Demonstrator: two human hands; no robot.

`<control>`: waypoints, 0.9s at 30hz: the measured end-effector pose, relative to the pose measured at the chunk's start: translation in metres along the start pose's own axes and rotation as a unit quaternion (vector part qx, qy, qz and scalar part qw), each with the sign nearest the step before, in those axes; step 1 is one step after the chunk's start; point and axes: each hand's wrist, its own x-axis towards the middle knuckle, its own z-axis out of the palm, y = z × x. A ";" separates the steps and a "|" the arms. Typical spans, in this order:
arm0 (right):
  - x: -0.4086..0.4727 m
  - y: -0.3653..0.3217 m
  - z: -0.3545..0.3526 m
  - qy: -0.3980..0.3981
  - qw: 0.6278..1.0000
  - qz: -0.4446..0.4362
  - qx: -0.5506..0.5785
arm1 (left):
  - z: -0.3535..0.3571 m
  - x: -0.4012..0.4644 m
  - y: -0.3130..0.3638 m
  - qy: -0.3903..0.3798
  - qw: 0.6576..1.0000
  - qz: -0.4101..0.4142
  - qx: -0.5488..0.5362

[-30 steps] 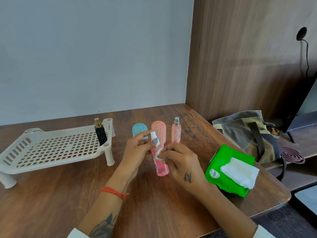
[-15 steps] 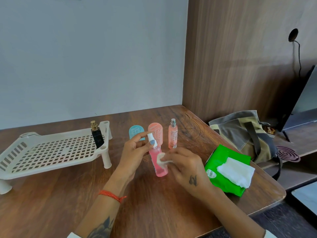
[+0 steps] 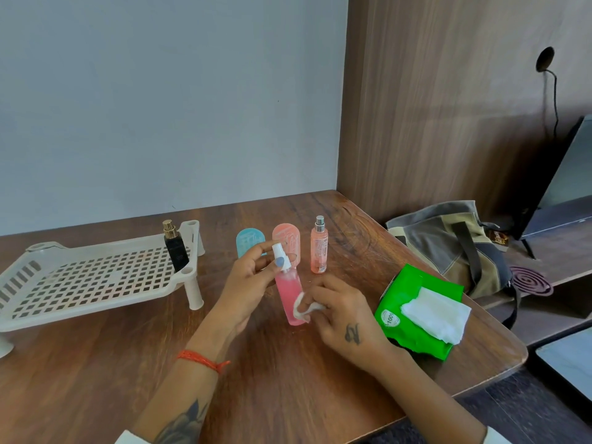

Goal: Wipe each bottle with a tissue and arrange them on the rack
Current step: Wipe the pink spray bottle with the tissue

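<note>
altogether five bottles [image 3: 291,296] — one rack [image 3: 96,280].

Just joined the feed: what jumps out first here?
Centre of the table, the left hand holds a pink spray bottle by its top while the right hand presses a tissue to its side. At the left, a white rack carries one black bottle.

Orange thread bracelet [image 3: 202,361] and forearm tattoo on the left, small tattoo on right hand [image 3: 344,318], white sleeves.
</note>
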 end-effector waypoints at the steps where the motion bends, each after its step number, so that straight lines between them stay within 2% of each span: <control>1: -0.004 0.001 0.000 -0.017 1.000 0.003 -0.004 | 0.000 0.000 0.000 -0.003 1.000 0.001 -0.001; 6: -0.006 0.003 -0.006 -0.065 0.998 0.013 -0.003 | 0.000 -0.001 0.001 -0.014 1.000 0.007 0.008; 8: -0.001 0.000 -0.009 -0.028 0.999 0.015 0.009 | -0.001 -0.002 0.001 -0.016 1.000 0.014 0.006; 11: 0.014 -0.005 -0.012 0.075 0.997 0.009 0.008 | -0.001 -0.002 0.002 -0.022 1.000 0.019 0.005; 13: 0.024 -0.007 -0.011 0.100 0.995 0.004 0.001 | -0.001 -0.003 0.002 -0.029 0.999 0.027 0.008; 19: 0.018 -0.006 0.001 0.039 0.999 0.013 -0.016 | -0.002 -0.002 0.002 -0.021 0.999 0.032 0.017; 24: -0.007 0.001 -0.002 -0.052 0.997 0.042 -0.039 | 0.000 -0.002 0.002 -0.021 0.999 0.039 0.030; 27: -0.001 0.000 -0.007 -0.030 0.999 0.033 -0.030 | -0.001 -0.001 0.000 -0.018 0.998 0.043 0.035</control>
